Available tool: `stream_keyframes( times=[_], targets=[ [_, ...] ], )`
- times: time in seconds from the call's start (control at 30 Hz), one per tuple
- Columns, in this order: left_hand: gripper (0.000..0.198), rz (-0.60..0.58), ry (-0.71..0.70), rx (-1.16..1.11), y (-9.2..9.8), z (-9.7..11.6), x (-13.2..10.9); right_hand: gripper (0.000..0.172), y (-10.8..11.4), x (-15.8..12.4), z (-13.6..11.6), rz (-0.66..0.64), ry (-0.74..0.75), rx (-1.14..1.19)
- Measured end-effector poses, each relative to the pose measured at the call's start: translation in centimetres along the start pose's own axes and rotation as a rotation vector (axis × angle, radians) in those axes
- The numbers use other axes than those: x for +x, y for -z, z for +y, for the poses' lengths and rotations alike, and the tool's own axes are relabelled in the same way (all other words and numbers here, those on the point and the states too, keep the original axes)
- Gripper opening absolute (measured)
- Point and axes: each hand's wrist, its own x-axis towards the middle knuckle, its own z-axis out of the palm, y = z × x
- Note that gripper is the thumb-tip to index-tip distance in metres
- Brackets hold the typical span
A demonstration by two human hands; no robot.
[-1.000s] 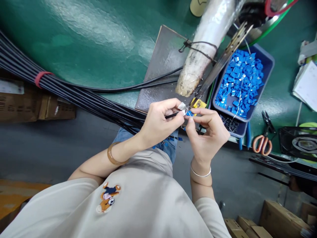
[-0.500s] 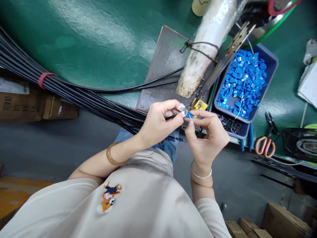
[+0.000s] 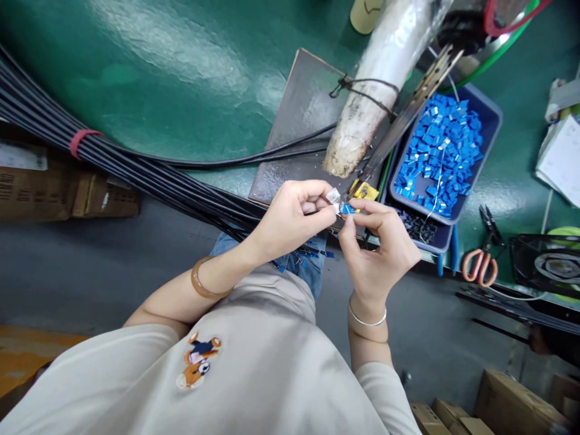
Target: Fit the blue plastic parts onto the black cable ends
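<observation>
My left hand is closed in a pinch on the end of a black cable, mostly hidden by the fingers. A white label sticks out above its fingertips. Thin wires run from there to a small blue connector, which my right hand pinches between thumb and forefinger. Both hands meet just above the bench's front edge. Close behind the fingertips is a yellow-and-black piece below a metal bar. Several blue-tipped cable ends hang by my lap.
A bundle of black cables with a red tie crosses from the left. A wrapped white tube slants over a dark board. On the right stand a bin of blue connectors, a bin of black parts and orange-handled scissors.
Both hands stay nearly in place, still holding the cable end and blue connector. The black cable stretch between my left fingers shows less now. The view has shifted slightly.
</observation>
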Motion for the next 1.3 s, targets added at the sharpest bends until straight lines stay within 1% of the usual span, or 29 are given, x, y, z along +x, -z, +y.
stream_keyframes(
  times=[0.23,0.5,0.9,1.0,1.07,1.13,1.17,1.23,1.27,1.3],
  targets=[
    [0.011,0.046,-0.076,0.044,-0.2,-0.1,0.3,0.015,0.0,0.2,0.1,-0.003,0.008,0.007],
    [0.011,0.060,-0.115,0.105,-0.2,0.3,0.3,0.014,0.1,0.4,-0.2,0.005,0.005,-0.003],
    [0.010,0.033,-0.052,0.119,0.0,-0.2,0.2,0.016,0.2,0.0,0.0,-0.056,0.020,-0.007],
    [0.010,-0.017,-0.061,0.141,0.2,-0.1,0.0,0.017,0.3,-0.1,0.0,-0.050,0.016,0.004],
    [0.010,-0.049,-0.072,0.197,0.4,-0.1,-0.2,0.017,0.5,-0.2,0.0,-0.043,-0.001,0.008],
    [0.006,-0.034,-0.116,0.308,0.5,-0.3,-0.7,0.015,0.8,-0.4,0.0,-0.039,-0.059,0.035],
    [0.006,-0.009,-0.162,0.380,0.5,-0.4,-1.0,0.013,1.0,-0.5,0.0,-0.030,-0.111,0.063],
    [0.006,0.037,-0.310,0.546,0.5,-0.6,-1.7,0.010,1.5,-0.6,0.1,0.013,-0.252,0.165],
    [0.004,0.030,-0.389,0.640,0.5,-0.7,-2.1,0.009,1.8,-0.6,0.2,0.050,-0.318,0.230],
    [0.010,-0.011,-0.448,0.733,0.5,-0.7,-2.4,0.008,2.1,-0.6,0.2,0.095,-0.368,0.289]
  ],
)
